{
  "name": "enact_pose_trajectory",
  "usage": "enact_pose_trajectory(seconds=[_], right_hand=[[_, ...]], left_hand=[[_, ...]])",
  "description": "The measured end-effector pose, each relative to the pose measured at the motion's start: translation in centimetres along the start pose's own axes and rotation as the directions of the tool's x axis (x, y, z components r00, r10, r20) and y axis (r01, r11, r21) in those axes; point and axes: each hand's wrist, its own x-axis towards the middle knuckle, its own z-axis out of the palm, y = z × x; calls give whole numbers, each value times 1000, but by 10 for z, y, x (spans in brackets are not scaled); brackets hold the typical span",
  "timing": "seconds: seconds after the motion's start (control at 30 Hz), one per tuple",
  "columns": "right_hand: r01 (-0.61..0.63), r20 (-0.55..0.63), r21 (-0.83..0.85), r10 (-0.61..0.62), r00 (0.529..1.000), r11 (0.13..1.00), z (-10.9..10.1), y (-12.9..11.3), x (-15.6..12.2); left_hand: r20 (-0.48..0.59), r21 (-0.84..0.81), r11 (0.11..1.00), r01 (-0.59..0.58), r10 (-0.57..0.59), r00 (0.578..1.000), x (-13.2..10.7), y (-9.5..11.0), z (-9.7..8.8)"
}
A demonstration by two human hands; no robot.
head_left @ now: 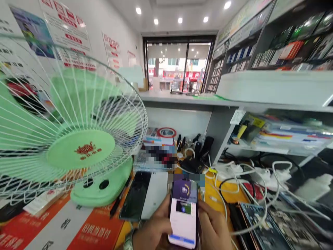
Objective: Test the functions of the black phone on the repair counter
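Grip closed from both sides: left hand (153, 224) and right hand (214, 224) hold lit smartphone (182, 220), left thumb (166, 226) at lower-left screen edge. Smartphone above yellow tabletop (232, 194), toward near edge. Black phone (135, 196) and pale phone (155, 193) lie just left. Step in hand: apparently reading or operating screen. Next touch would call for steady right hand, left thumb free.

One lit phone (182, 220) sits between two hands: one left hand (154, 225), one right hand (214, 225). Left of the lit phone lie two more phones, one black phone (136, 194) and one white phone (155, 194); farther left of it, one green fan (80, 149). High above it shine five ceiling lights (180, 20). Right of it, cables (282, 162) tangle uncountably.
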Motion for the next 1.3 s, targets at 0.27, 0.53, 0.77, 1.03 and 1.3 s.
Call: enact_pose_trajectory(seconds=[0.27,0.53,0.77,1.03,1.3], right_hand=[[1,43,-141,6,999,990,-1,-9,-1],[-3,27,-154,7,1000,988,0,-10,0],[4,-2,-144,-4,1000,990,1,-11,0],[-16,0,-136,16,1000,991,1,-11,0],[-8,-16,-104,6,1000,995,1,-13,1]], left_hand=[[-11,62,998,13,-13,1000,-8,8,6],[14,62,998,2,-3,1000,-7,7,3],[33,70,998,-3,1,999,-7,7,3],[28,63,998,10,-12,1000,-8,7,2],[23,58,998,13,-14,1000,-8,7,2]])
